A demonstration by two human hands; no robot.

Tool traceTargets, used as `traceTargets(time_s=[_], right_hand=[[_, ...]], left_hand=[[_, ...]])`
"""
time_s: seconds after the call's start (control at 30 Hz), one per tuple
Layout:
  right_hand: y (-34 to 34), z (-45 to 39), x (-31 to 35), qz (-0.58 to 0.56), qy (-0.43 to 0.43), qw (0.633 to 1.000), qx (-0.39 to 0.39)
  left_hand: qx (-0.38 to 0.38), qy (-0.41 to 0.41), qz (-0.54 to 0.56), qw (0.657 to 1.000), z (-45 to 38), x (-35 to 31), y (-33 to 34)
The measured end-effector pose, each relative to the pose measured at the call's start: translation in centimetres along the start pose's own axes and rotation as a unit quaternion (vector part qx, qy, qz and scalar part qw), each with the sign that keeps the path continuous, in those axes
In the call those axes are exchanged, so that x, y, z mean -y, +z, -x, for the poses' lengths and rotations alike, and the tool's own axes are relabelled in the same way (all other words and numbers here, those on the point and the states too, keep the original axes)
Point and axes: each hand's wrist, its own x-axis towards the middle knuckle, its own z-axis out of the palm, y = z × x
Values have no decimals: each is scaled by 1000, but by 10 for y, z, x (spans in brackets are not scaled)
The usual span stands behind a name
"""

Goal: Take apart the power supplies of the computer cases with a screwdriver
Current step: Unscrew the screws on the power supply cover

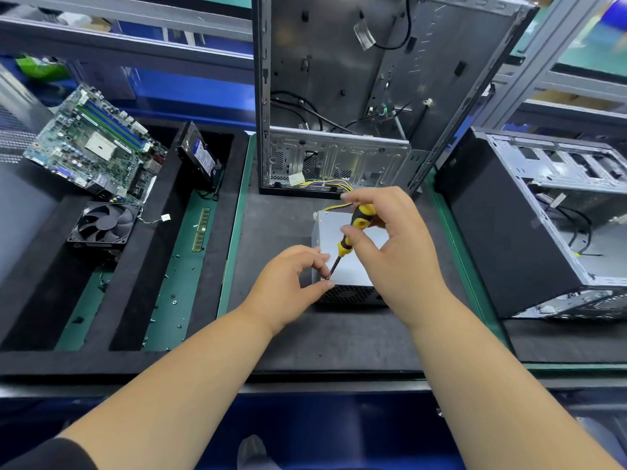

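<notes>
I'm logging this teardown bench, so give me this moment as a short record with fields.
Stage: unscrewing the power supply on the black mat
Right hand: holds yellow-black screwdriver, tip at the unit's near left corner
Left hand: fingertips pinch around the tip
Behind: open upright case
Left trays: motherboard, fan, hard drive
Right: second case

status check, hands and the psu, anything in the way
Right hand grips screwdriver, tip at top edge of power supply. Left hand pinches at the tip, steadying. Its cables run into open case; nothing blocking.
</notes>
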Motion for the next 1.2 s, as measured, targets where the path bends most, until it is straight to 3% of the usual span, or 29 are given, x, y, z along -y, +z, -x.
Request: traceTargets(time_s=[0.13, 0.3, 0.53, 0.73, 1.0, 1.2], right_hand=[[0, 1, 5, -38, 38, 998, 29], [-1, -2, 3, 22, -24, 999, 18], [-2, -5, 0, 26, -24, 999, 16], [1, -2, 3, -44, 46, 998, 9], [0, -5, -1, 16, -10, 1000, -23], [-1, -1, -1, -16, 8, 1000, 19]], left_hand=[[3, 0, 3, 1000, -1, 1, 0], [9, 9, 7, 1000, -2, 1, 0], [10, 8, 17, 1000, -2, 2, 0], [12, 4, 9, 1000, -3, 5, 0], [10, 12, 15, 1000, -3, 7, 0], [9, 7, 13, 1000, -4, 7, 0]])
